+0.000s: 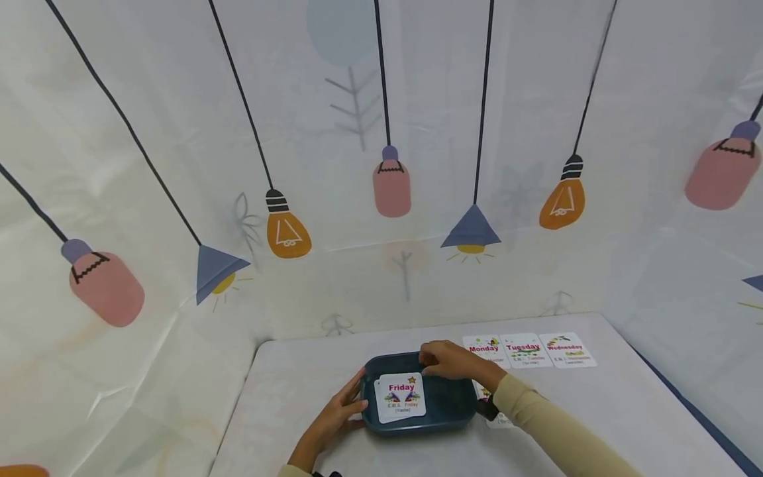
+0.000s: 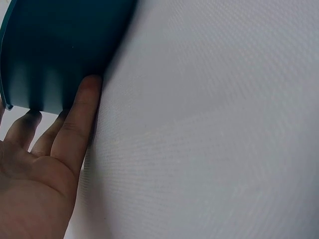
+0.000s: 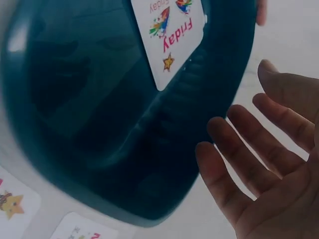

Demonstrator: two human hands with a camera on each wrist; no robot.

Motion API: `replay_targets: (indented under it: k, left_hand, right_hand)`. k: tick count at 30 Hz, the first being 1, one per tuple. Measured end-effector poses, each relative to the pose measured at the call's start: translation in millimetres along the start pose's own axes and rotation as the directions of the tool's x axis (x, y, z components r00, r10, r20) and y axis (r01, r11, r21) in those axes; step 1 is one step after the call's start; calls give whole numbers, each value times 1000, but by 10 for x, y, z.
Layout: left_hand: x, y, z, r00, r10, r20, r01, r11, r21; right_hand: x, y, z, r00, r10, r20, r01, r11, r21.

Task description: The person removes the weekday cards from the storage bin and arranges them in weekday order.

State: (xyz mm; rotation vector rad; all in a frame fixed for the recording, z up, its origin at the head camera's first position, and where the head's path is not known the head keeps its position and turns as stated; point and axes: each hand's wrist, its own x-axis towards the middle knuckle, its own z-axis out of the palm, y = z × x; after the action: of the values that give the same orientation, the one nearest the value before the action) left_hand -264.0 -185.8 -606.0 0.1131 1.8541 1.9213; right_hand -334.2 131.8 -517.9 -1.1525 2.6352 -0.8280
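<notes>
A dark teal tray (image 1: 453, 404) lies on the white table. At its left end, my left hand (image 1: 336, 414) holds it, the thumb at the rim and the fingers along the outer wall (image 2: 42, 79). Inside the tray, a white card printed "Friday" (image 1: 402, 394) lies over another card whose edge peeks out. My right hand (image 1: 444, 360) is at the far rim, its fingers loosely bent and nothing between them in the right wrist view. Right of the tray, another card (image 1: 499, 422) is mostly hidden by my right forearm.
Cards printed "Monday" (image 1: 485, 349), "Tuesday" (image 1: 526, 351) and "Wednesday" (image 1: 567, 350) form a row at the back right of the table (image 1: 298, 371). A white curtain (image 1: 334, 285) with printed lamps hangs behind and at both sides.
</notes>
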Motion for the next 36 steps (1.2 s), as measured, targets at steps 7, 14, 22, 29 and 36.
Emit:
replay_targets:
  k: [7,14,22,29,36]
  left_hand:
    - [-28,-35,2,1000,1,9,-1,1000,1]
    - [-35,-35,19,1000,1,-3,-1,1000,2]
    - [-18,-31,25,1000,-3,-21,3,1000,12]
    - [-27,-27,29,1000,-4,-19,4,1000,5]
    - [-11,0,14,1000,2,-18,-2,1000,6]
  right_hand:
    - [133,-29,136,999,-1,35,2,1000,-30]
    - [207,-52,268,993,45,106,-40,998,-42]
    - [266,-84,455,978,120,169,-85,976,-202]
    - [295,-142,555,962,201,187,-140,946,-292]
    - [373,-201,603,960,197,198,-97,899,-428]
